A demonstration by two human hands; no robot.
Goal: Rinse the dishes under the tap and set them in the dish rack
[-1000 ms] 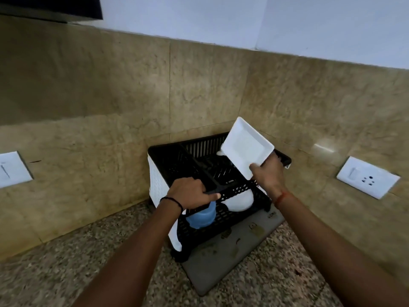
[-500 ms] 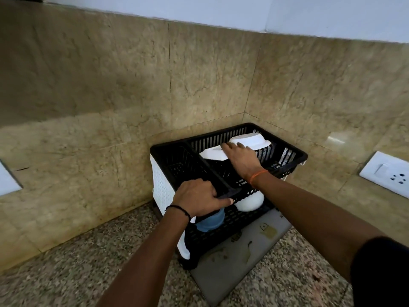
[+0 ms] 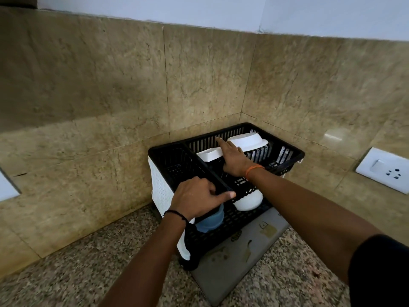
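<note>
A black dish rack (image 3: pixel 285 152) with a white side panel stands in the tiled corner. A white square plate (image 3: pixel 249 140) lies tilted in its upper tier, showing on both sides of my right hand (image 3: pixel 234 159). That hand rests flat on the plate with its fingers stretched out and apart, the index finger pointing at the rack's back wall. My left hand (image 3: pixel 197 197) is closed around the rack's front rim at the divider. In the lower tier sit a white bowl (image 3: pixel 249 200) and a blue cup (image 3: pixel 211 220), partly hidden by the left hand.
The rack stands on a grey drip tray (image 3: pixel 239 264) that juts forward over the speckled granite counter (image 3: pixel 66 273). Brown tiled walls close in behind and to the right. A white wall socket (image 3: pixel 386 169) is at right and a white switch plate (image 3: pixel 6 185) at the left edge.
My right hand carried the white square plate down from above the rack into the upper tier and now lies flat on it. My left hand kept its hold on the rim.
</note>
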